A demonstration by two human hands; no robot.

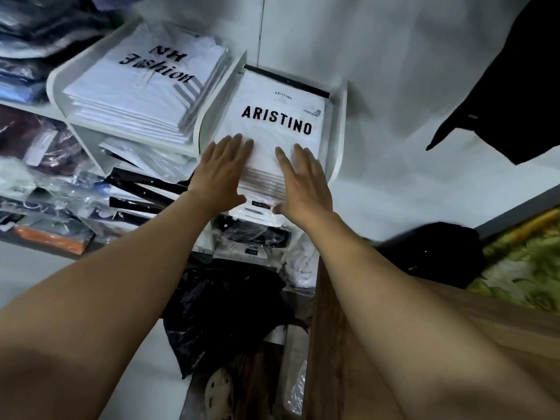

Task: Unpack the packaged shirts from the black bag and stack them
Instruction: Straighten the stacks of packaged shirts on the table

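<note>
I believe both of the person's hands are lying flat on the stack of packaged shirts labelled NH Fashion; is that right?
Not quite. The head view shows the left hand and right hand lying flat on the stack labelled ARISTINO. The NH Fashion stack sits untouched in the compartment to its left.

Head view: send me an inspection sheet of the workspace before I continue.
Surface: white shelf compartment, holding a stack.
Job's things: ARISTINO stack of packaged shirts in the compartment; black bag crumpled below.
Clutter: NH Fashion stack in the next compartment; loose packaged clothes at left.
Grippers: left hand and right hand flat on the ARISTINO stack's near end, fingers straight.
Cables: nothing seen.
Surroundings: white wall; dark garment hanging at right.
</note>
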